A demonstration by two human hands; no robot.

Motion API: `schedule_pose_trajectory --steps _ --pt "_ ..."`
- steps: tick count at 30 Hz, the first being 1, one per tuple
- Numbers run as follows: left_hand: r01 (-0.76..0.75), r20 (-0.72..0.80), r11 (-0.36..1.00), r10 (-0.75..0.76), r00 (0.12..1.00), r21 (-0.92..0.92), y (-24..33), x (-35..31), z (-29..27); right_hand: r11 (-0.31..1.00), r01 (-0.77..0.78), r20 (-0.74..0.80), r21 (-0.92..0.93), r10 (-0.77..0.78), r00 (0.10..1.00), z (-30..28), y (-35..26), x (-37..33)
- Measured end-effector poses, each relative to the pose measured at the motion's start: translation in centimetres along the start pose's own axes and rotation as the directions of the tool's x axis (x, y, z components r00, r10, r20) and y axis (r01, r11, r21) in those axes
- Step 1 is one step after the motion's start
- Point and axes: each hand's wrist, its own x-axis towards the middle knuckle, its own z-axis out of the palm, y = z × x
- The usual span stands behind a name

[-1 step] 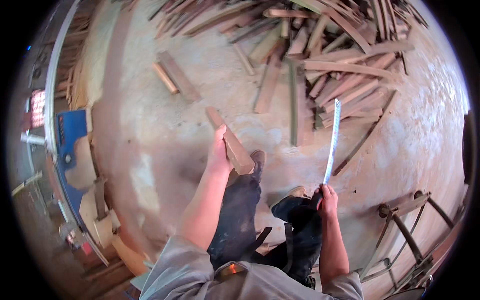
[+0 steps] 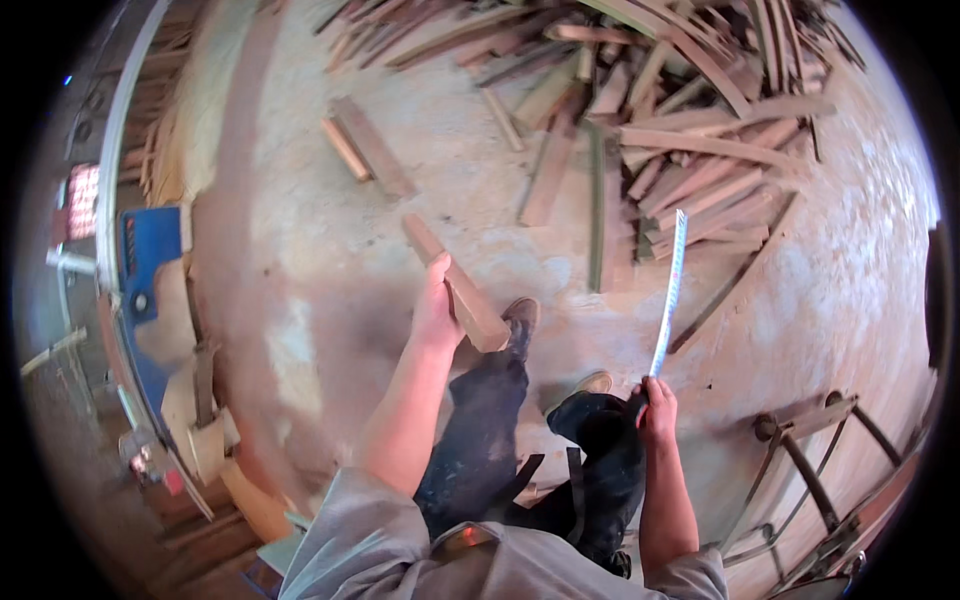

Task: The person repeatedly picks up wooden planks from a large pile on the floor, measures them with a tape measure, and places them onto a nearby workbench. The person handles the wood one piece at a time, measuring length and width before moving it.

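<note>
My left hand [image 2: 437, 305] is closed around a short wooden block [image 2: 468, 300], thumb on top, held above the floor in front of my left leg. The block slants from upper left to lower right. In my right hand [image 2: 657, 408] is a tape measure [image 2: 670, 290], its pale blade drawn out and pointing away from me, slightly curved. Its case is mostly hidden by my fingers. The blade stands apart from the block, with the far end near the wood pile.
A large pile of wood offcuts [image 2: 700, 160] lies ahead and to the right. Two loose pieces [image 2: 370, 150] rest on the floor at far left. A metal-framed stand [image 2: 815, 470] is at lower right. A blue panel [image 2: 150, 300] with boards beside it stands at left.
The surroundings have shifted slightly to the right in view as my head turned a little. The wooden block's far end has moved slightly left. Both hands keep their holds.
</note>
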Motion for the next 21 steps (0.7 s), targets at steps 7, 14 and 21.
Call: schedule_pose_trajectory --steps 7,14,21 --pt "-0.184 -0.263 0.983 0.183 0.947 0.02 10.1 -21.3 -9.0 0.968 0.039 0.061 -0.249 -0.025 0.998 -0.1 -6.1 -11.1" --pt "-0.179 -0.364 0.977 0.125 0.923 -0.118 9.8 -33.2 -17.7 0.93 0.115 0.085 -0.35 -0.091 0.992 4.0 -13.7 -20.1" --pt "-0.565 -0.632 0.78 0.3 0.715 -0.269 23.7 -37.4 -30.1 0.917 0.086 -0.011 -0.39 -0.098 0.995 12.5 -13.6 -23.8"
